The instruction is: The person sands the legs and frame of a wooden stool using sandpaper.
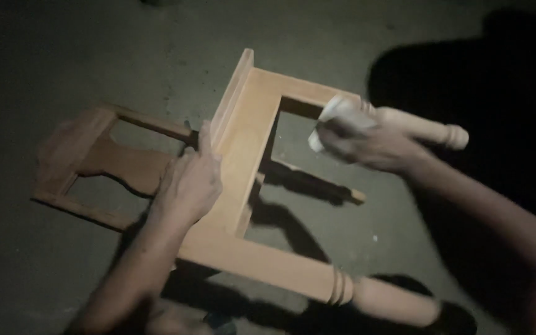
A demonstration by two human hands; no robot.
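Note:
A bare wooden chair frame (249,142) lies tipped over on a dark concrete floor, its turned legs pointing right and its backrest (94,164) to the left. My left hand (188,183) grips the edge of the seat frame near the middle. My right hand (367,146) is shut on a white cloth or piece of paper (336,118), pressed against the upper turned leg (423,127) where it joins the frame. That hand is motion-blurred. The lower turned leg (373,298) points toward the bottom right.
The grey concrete floor (94,49) surrounds the chair, dimly lit. A deep shadow (504,93) covers the right side. A dark shape sits at the bottom edge beneath the frame (218,319); what it is cannot be told.

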